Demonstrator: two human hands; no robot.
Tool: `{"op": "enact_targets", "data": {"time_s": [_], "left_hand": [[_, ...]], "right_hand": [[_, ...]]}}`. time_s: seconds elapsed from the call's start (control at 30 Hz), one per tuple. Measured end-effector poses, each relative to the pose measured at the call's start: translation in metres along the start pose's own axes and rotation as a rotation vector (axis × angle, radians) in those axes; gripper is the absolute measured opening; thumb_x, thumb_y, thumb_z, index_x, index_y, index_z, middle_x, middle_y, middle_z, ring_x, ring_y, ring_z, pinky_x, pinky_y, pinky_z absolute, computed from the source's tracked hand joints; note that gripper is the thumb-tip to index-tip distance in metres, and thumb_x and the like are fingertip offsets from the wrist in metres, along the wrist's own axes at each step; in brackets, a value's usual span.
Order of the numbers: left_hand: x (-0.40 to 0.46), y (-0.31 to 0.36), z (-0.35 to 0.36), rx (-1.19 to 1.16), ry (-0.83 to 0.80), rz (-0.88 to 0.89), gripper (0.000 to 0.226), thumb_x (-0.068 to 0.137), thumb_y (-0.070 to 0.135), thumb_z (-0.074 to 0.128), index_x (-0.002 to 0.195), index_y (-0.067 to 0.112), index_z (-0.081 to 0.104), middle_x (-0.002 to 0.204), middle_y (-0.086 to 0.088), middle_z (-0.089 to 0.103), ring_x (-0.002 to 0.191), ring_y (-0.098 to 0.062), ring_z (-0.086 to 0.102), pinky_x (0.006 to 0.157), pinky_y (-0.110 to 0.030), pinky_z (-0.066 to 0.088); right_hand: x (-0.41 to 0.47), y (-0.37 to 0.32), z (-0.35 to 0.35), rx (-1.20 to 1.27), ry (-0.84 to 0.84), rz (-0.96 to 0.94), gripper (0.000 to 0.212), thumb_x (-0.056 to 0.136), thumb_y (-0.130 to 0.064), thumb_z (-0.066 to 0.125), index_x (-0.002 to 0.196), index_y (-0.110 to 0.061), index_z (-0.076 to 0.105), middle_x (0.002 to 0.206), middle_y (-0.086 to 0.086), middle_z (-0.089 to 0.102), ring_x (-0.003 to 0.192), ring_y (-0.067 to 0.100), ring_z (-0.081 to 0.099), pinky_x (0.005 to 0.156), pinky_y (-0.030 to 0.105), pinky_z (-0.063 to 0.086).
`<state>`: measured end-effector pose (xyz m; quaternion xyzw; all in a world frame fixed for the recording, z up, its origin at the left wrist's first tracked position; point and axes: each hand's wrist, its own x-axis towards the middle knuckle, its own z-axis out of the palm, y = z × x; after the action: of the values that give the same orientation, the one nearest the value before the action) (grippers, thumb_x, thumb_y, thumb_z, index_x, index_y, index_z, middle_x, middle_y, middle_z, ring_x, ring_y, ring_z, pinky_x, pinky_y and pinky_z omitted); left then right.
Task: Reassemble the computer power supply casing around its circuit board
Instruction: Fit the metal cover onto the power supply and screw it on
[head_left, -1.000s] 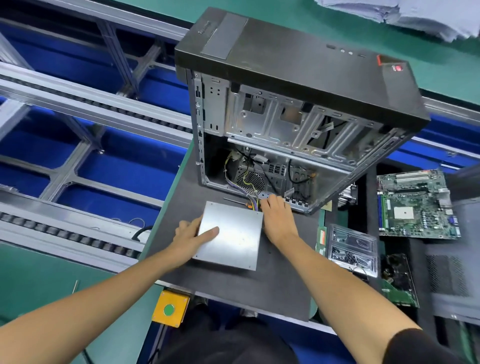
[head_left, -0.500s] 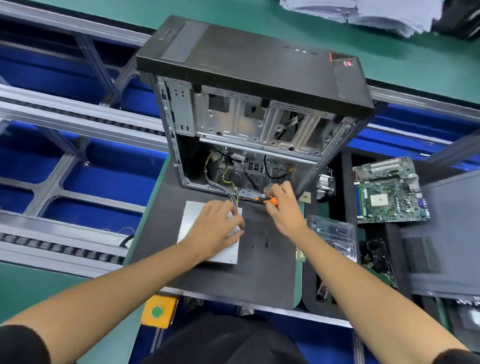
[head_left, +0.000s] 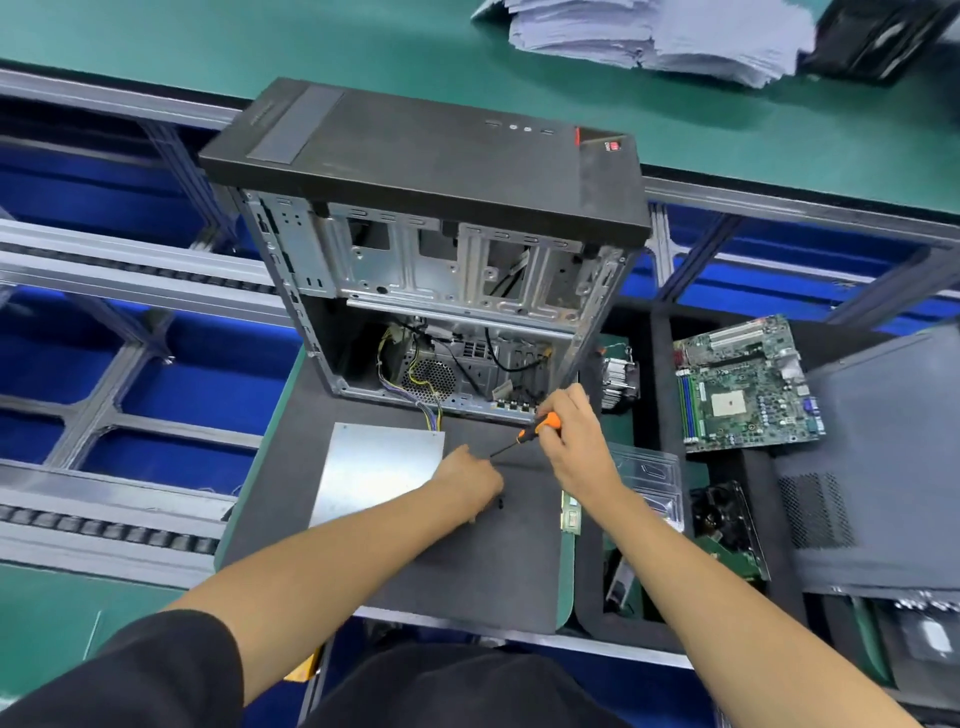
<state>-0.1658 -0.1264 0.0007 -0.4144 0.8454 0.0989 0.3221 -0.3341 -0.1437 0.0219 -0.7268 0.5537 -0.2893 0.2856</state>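
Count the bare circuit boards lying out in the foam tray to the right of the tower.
2 clearly: the large motherboard in the far right compartment, and a green board in the nearer compartment, partly under a black part. More boards may lie hidden beneath.

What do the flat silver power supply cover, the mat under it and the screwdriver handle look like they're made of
Power supply cover: likely bare sheet metal, brushed matte grey, dully reflecting light. Mat: dark, glare-free, probably foam or rubber; the look leaves it open. Screwdriver handle, held in the right hand: glossy orange with black, apparently plastic; its thin dark shaft looks like metal.
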Motion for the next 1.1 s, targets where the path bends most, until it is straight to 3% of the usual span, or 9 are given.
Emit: {"op": "enact_targets", "data": {"time_s": [0.17,0.23,0.3,0.4,0.5,0.6,0.73,0.97,1.1], "left_hand": [[-0.001,-0.009,0.009,-0.047,0.109,0.086,0.023,0.090,0.011,0.064,0.107,0.026,0.062,0.108,0.003,0.074,0.105,-0.018,0.065,0.096,-0.033,0.031],[-0.007,-0.020,0.007,-0.155,0.223,0.071,0.022,0.089,0.011,0.061,0.106,0.027,0.058,0.101,0.006,0.074,0.098,-0.015,0.063,0.093,-0.035,0.029],[-0.018,-0.038,0.007,-0.292,0.427,0.023,0.011,0.092,0.026,0.064,0.102,0.029,0.060,0.097,0.009,0.069,0.096,-0.012,0.059,0.095,-0.033,0.027],[-0.042,-0.073,0.015,-0.707,0.596,-0.094,0.009,0.090,0.037,0.072,0.086,0.032,0.065,0.087,0.014,0.069,0.087,-0.004,0.061,0.096,-0.028,0.033],[-0.059,-0.097,0.027,-1.351,0.589,-0.135,0.019,0.093,0.009,0.072,0.080,0.022,0.066,0.078,0.006,0.070,0.072,-0.009,0.063,0.075,-0.023,0.049],[-0.065,-0.106,0.038,-1.679,0.579,-0.178,0.018,0.096,-0.004,0.062,0.082,0.008,0.065,0.072,0.000,0.065,0.067,-0.014,0.059,0.066,-0.024,0.054],[-0.065,-0.113,0.048,-1.755,0.568,-0.153,0.017,0.096,-0.001,0.064,0.084,0.010,0.066,0.070,0.004,0.066,0.068,-0.010,0.061,0.070,-0.024,0.057],[-0.066,-0.119,0.048,-1.880,0.543,-0.088,0.012,0.086,-0.001,0.076,0.091,0.003,0.067,0.075,-0.014,0.071,0.075,-0.022,0.071,0.073,-0.027,0.059],[-0.067,-0.119,0.047,-1.862,0.579,-0.090,0.018,0.087,0.000,0.076,0.097,-0.007,0.064,0.089,-0.027,0.073,0.082,-0.025,0.074,0.075,-0.023,0.057]], "right_hand": [[0.005,-0.007,-0.008,0.030,0.009,0.010,0.008,0.082,-0.018,0.040,0.085,-0.019,0.048,0.092,-0.007,0.040,0.081,0.009,0.048,0.070,0.029,0.042],[0.010,-0.014,-0.014,0.028,0.025,-0.006,0.008,0.082,-0.017,0.042,0.086,-0.020,0.048,0.087,-0.008,0.047,0.077,0.013,0.050,0.067,0.033,0.043],[0.015,-0.024,-0.021,-0.003,0.003,-0.014,0.008,0.083,-0.021,0.043,0.089,-0.026,0.047,0.074,-0.011,0.056,0.070,0.012,0.054,0.062,0.035,0.044],[0.025,-0.043,-0.026,-0.053,-0.039,-0.049,0.010,0.086,-0.023,0.043,0.090,-0.032,0.043,0.069,-0.027,0.061,0.060,0.006,0.056,0.053,0.033,0.043],[0.037,-0.064,-0.025,-0.028,-0.029,-0.076,0.009,0.087,-0.021,0.045,0.088,-0.030,0.044,0.056,-0.008,0.055,0.053,0.011,0.051,0.053,0.038,0.044],[0.045,-0.082,-0.022,0.002,-0.051,-0.116,0.007,0.087,-0.020,0.047,0.089,-0.027,0.045,0.057,-0.007,0.052,0.056,0.015,0.051,0.055,0.038,0.043],[0.054,-0.099,-0.017,0.025,-0.062,-0.146,0.009,0.087,-0.019,0.047,0.091,-0.027,0.047,0.059,-0.013,0.055,0.058,0.012,0.054,0.055,0.036,0.044],[0.063,-0.113,-0.014,0.038,-0.083,-0.188,0.010,0.086,-0.021,0.043,0.091,-0.030,0.045,0.068,-0.026,0.059,0.057,0.011,0.053,0.053,0.030,0.033],[0.063,-0.116,-0.013,0.003,-0.095,-0.201,0.011,0.084,-0.019,0.044,0.090,-0.029,0.044,0.070,-0.035,0.058,0.063,0.006,0.054,0.053,0.028,0.029]]}}
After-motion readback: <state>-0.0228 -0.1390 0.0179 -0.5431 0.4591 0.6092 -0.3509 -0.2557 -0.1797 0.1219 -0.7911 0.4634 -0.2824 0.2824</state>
